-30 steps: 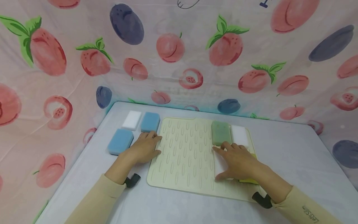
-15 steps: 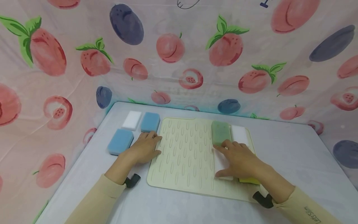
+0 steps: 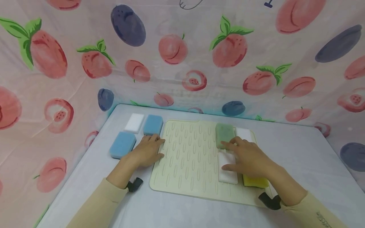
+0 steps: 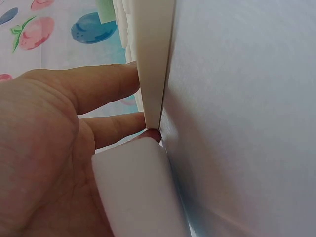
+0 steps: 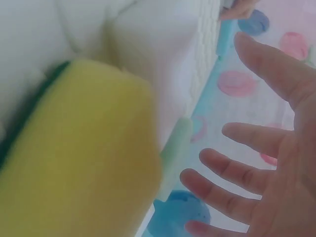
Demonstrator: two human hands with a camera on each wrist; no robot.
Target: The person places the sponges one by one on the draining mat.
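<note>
My left hand [image 3: 148,150] rests at the left edge of a cream ridged mat [image 3: 185,158], its fingertips touching the edge. In the left wrist view a pale block [image 4: 136,187] sits under that palm, hidden from the head view. My right hand [image 3: 251,158] hovers with spread fingers over the right part of the mat and holds nothing. Below its thumb lies a white sponge [image 3: 228,175], with a green sponge [image 3: 224,133] behind it. A second white sponge [image 3: 243,134] and a yellow sponge [image 5: 94,148] with a dark green side are partly covered by this hand.
On the white-covered table, left of the mat, are a white sponge [image 3: 134,123] and two blue sponges, one at the back [image 3: 153,124] and one nearer [image 3: 123,144]. A fruit-print curtain [image 3: 176,85] hangs behind and along the left side.
My right hand has come away from the near white sponge, rising and shifting a little right and back. More of that sponge and the yellow one shows. My left hand stays put.
</note>
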